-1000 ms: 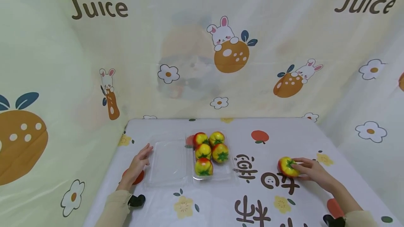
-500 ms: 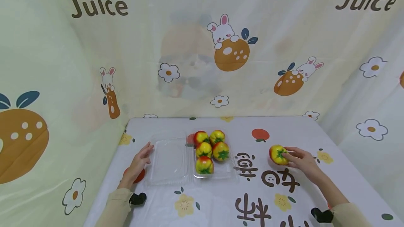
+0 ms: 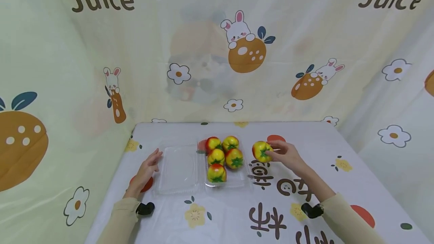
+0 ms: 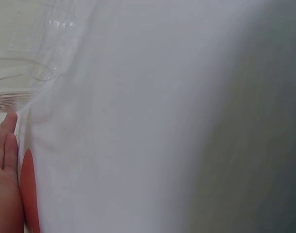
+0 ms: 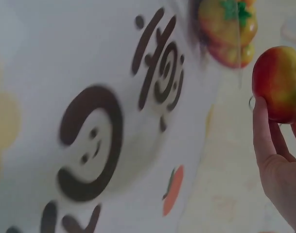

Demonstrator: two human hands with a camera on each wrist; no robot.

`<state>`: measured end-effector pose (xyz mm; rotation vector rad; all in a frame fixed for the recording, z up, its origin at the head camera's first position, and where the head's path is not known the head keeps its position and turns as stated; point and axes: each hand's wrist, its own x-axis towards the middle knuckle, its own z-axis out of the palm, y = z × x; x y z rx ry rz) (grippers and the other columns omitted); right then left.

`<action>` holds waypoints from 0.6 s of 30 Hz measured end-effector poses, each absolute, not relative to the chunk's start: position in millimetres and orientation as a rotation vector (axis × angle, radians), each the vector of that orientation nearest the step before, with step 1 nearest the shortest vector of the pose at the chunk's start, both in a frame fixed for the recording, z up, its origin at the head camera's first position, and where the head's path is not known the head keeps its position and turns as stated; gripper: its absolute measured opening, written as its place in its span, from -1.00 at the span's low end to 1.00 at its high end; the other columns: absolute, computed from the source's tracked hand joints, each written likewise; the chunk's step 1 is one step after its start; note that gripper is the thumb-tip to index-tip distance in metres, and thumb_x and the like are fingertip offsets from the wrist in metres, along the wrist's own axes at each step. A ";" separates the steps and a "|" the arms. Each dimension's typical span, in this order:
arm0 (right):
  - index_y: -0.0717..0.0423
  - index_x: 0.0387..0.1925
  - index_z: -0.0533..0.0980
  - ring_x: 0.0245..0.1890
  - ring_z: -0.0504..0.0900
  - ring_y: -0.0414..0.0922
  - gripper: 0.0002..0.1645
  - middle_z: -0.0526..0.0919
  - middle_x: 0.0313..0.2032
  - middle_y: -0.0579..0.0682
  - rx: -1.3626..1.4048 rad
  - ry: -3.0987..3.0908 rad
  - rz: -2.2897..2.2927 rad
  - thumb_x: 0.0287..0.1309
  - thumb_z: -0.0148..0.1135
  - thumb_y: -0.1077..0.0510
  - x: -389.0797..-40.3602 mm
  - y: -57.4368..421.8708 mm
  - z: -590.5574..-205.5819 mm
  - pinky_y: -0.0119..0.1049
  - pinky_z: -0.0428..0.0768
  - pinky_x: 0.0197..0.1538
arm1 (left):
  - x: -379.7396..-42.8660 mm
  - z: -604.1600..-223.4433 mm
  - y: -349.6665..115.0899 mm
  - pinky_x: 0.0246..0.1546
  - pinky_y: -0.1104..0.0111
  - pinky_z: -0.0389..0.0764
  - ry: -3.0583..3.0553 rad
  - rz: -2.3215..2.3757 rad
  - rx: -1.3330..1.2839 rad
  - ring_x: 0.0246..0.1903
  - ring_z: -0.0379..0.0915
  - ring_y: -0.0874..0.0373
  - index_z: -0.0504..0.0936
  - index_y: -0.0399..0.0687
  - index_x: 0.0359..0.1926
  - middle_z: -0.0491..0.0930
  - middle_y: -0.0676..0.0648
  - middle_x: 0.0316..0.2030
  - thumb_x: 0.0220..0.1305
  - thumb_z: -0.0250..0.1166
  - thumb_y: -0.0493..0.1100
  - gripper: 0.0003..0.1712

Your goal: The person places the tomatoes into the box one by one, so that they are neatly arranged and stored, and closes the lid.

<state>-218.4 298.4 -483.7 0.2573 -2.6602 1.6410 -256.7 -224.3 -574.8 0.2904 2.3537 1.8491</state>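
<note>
My right hand [image 3: 286, 155] holds a round red-and-yellow fruit with a green leafy top [image 3: 262, 151] by its right side, just right of the clear plastic box [image 3: 239, 180]. In the right wrist view thumb and fingers are around the fruit [image 5: 280, 83]. Several matching fruits [image 3: 217, 156] sit in two columns inside the box, the right column shorter at the front. The box's clear lid [image 3: 179, 168] lies folded open to the left. Beside the lid's left edge is my left hand [image 3: 146, 170], fingers extended, fingertips close to the rim; it holds nothing.
A white cloth printed with fruit, flowers and dark lettering [image 3: 264, 214] covers the table. A patterned curtain [image 3: 203, 112] rises behind the table and along both sides. Black wrist mounts [image 3: 145, 209] sit at both sleeves.
My right hand has carried the fruit from the table's right side leftward and away from me, toward the box. My left hand stays beside the lid.
</note>
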 end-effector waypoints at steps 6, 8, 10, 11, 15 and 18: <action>0.32 0.16 0.49 -0.02 0.61 0.22 -0.44 0.57 0.06 0.31 0.433 -2.695 1.572 0.15 0.37 0.19 -221.7 252.9 -465.6 -0.17 0.65 -0.09 | -254.7 -563.0 -223.2 0.39 -0.07 -0.05 2.308 1.884 0.276 0.49 -0.19 -0.21 0.14 -0.44 0.44 -0.19 -0.24 0.55 0.19 -0.13 -0.57 -0.27; 0.35 0.17 0.47 -0.01 0.59 0.25 -0.42 0.57 0.05 0.32 0.488 -2.712 1.551 0.13 0.38 0.23 -217.8 239.7 -459.9 -0.07 0.63 -0.03 | -255.5 -564.5 -222.7 0.39 -0.08 -0.02 2.330 1.866 0.286 0.48 -0.17 -0.22 0.15 -0.43 0.44 -0.18 -0.24 0.54 0.19 -0.12 -0.56 -0.27; 0.36 0.18 0.45 -0.01 0.58 0.25 -0.41 0.56 0.04 0.32 0.538 -2.719 1.528 0.12 0.38 0.25 -215.6 229.6 -459.1 0.02 0.60 0.00 | -256.3 -567.4 -222.3 0.39 -0.06 0.01 2.353 1.854 0.295 0.48 -0.15 -0.21 0.16 -0.40 0.44 -0.17 -0.22 0.55 0.20 -0.12 -0.55 -0.27; 0.36 0.18 0.45 -0.02 0.58 0.25 -0.40 0.56 0.05 0.32 0.553 -2.721 1.526 0.12 0.38 0.25 -215.8 225.9 -461.5 0.05 0.59 0.01 | -256.8 -569.3 -222.3 0.39 -0.05 0.01 2.365 1.847 0.299 0.48 -0.14 -0.20 0.17 -0.39 0.45 -0.16 -0.21 0.55 0.20 -0.12 -0.54 -0.27; 0.28 0.18 0.48 0.00 0.58 0.19 -0.42 0.59 0.07 0.23 0.610 -2.722 1.504 0.12 0.40 0.22 -221.7 218.5 -480.6 0.02 0.59 0.03 | -256.8 -574.2 -223.1 0.39 0.02 0.06 2.380 1.849 0.294 0.49 -0.12 -0.16 0.18 -0.35 0.45 -0.14 -0.17 0.55 0.20 -0.11 -0.52 -0.27; 0.22 0.16 0.52 0.00 0.60 0.15 -0.44 0.61 0.07 0.16 0.644 -2.710 1.518 0.11 0.42 0.19 -224.8 216.8 -495.0 -0.11 0.62 0.00 | -256.0 -576.9 -223.8 0.38 0.08 0.10 2.388 1.837 0.292 0.49 -0.11 -0.15 0.18 -0.35 0.45 -0.14 -0.17 0.55 0.21 -0.11 -0.52 -0.27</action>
